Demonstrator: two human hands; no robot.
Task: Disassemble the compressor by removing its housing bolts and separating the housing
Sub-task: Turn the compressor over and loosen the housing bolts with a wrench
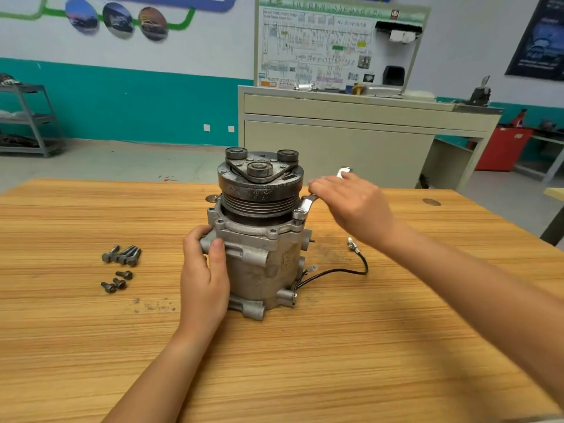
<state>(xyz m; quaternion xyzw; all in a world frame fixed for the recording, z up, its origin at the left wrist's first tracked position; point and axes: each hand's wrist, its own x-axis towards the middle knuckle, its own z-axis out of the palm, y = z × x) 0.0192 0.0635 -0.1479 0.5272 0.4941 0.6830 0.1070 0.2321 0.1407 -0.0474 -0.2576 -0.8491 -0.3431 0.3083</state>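
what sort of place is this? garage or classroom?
Probably an automotive training workshop, not a working garage: a wiring-diagram board stands on a cabinet, car pictures hang on the wall, and a compressor sits on a wooden table with a wrench on one housing bolt.

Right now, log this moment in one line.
left hand holds compressor | right hand holds wrench on bolt | loose bolts on table
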